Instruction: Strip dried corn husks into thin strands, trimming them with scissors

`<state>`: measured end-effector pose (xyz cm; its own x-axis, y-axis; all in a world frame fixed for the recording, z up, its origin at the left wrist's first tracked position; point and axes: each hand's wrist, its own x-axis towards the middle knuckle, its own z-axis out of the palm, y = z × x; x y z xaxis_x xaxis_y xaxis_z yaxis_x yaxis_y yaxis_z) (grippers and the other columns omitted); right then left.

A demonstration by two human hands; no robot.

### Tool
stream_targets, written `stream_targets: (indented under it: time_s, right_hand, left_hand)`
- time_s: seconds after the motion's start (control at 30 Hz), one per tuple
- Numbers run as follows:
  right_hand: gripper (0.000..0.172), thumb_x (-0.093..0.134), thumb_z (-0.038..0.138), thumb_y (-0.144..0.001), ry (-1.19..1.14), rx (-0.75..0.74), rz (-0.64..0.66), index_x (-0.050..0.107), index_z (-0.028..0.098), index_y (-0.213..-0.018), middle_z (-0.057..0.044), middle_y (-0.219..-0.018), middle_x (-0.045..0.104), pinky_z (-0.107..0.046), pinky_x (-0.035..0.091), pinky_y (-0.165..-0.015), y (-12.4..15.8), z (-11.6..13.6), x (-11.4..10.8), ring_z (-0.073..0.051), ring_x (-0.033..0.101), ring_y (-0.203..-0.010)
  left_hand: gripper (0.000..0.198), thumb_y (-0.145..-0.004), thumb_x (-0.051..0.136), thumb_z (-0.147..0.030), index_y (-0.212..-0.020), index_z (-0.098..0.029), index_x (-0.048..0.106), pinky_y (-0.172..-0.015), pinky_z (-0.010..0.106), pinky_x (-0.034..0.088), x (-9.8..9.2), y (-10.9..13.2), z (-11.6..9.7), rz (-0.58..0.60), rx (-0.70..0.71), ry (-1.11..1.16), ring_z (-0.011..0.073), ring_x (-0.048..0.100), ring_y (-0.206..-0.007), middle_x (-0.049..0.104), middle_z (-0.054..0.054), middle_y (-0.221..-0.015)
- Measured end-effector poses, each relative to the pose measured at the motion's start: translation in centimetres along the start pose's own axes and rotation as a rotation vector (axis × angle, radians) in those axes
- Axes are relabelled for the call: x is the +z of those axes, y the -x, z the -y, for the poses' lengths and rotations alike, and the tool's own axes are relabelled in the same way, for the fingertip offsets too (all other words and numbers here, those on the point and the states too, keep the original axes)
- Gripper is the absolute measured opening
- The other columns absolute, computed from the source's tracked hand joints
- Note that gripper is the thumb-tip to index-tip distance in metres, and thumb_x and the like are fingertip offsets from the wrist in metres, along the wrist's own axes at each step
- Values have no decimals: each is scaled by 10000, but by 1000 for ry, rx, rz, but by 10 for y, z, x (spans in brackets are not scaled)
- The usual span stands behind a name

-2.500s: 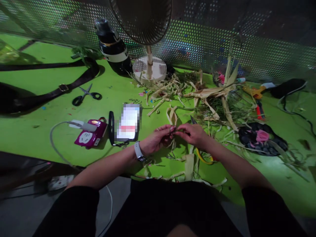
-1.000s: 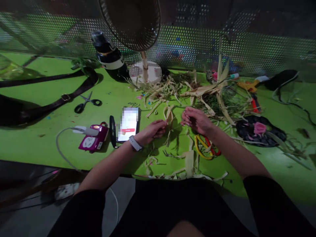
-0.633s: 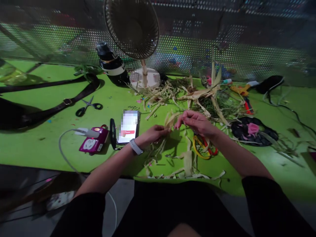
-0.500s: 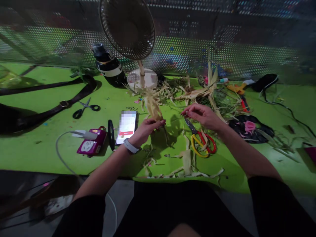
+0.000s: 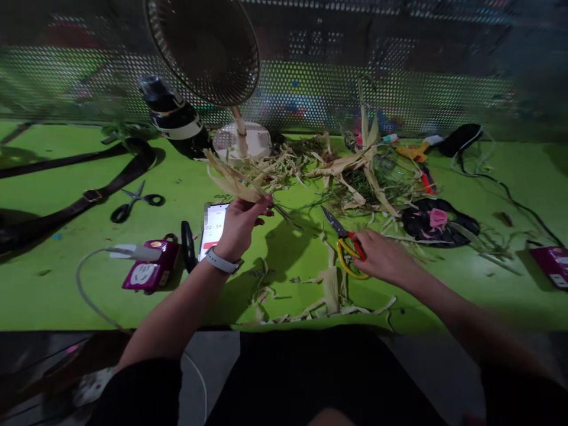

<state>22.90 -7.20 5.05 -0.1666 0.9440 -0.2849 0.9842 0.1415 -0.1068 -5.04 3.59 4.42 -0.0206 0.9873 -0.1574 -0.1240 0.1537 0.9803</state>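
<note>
My left hand (image 5: 243, 228) is closed round the stem end of a bunch of dry husks (image 5: 235, 180). The pale husk leaves point up and left, and thin stems stick out to the right of my fingers. My right hand (image 5: 377, 254) grips the red handle of the scissors (image 5: 339, 228), whose yellow handle loop hangs below my fingers. The blades point up and left, somewhat apart from the stems. A lit phone (image 5: 212, 228) lies partly behind my left hand.
A fan (image 5: 242, 142) and a black bottle (image 5: 181, 127) stand at the back. Husk scraps (image 5: 331, 290) lie near the front edge. Small scissors (image 5: 135, 202), a purple device (image 5: 153, 266) and a bag strap (image 5: 115, 183) are left; a black bundle with a pink flower (image 5: 438, 219) is right.
My right hand has moved down and taken hold of the scissors by the red handle. My left hand has turned, tilting the husk bunch to the left. The whole view has shifted slightly.
</note>
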Motion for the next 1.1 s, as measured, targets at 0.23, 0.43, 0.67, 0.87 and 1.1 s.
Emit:
stream_targets:
  time_s: [0.23,0.43,0.67,0.87,1.1]
  right_hand:
    - [393,523,337,-782,63,100,165,529,116,-1107,-184,-980,684,-317,375,-549,-10,-10,-6,-314,668,-782]
    - [253,554,385,-739,-104,171,154,562,188,-898,-74,-747,661,-278,324,-514,-22,-30,-3,-221,603,-635]
    - [392,629,490,-737,-835,-12,178,445,213,-945,-5,-778,602,-267,437,-598,-18,-24,-3,-154,559,-673]
    - [418,644,508,-754,-738,-168,226,439,215,-969,4,-778,562,-282,449,-645,-26,0,-10,-141,506,-676]
    - [433,621,546,-777,-747,-208,277,459,199,-978,8,-784,571,-273,410,-640,-40,7,-4,-135,488,-676]
  left_hand:
    - [334,-629,808,-395,-760,-153,619,-428,183,335,0,1,1,32,45,5,50,518,-446,599,-28,-632]
    - [279,-614,821,-303,-800,-152,678,-658,205,481,0,-1,5,-1,212,18,95,600,-691,691,10,-774]
    - [337,-580,846,-328,-837,-152,715,-830,300,515,3,-9,15,-58,256,126,162,657,-857,737,50,-892]
    - [296,-588,846,-333,-803,-165,730,-771,278,523,4,-7,17,-71,278,119,145,656,-789,737,25,-824]
    - [233,-620,831,-318,-769,-166,736,-743,251,515,4,-2,18,-38,277,108,114,636,-733,729,13,-801]
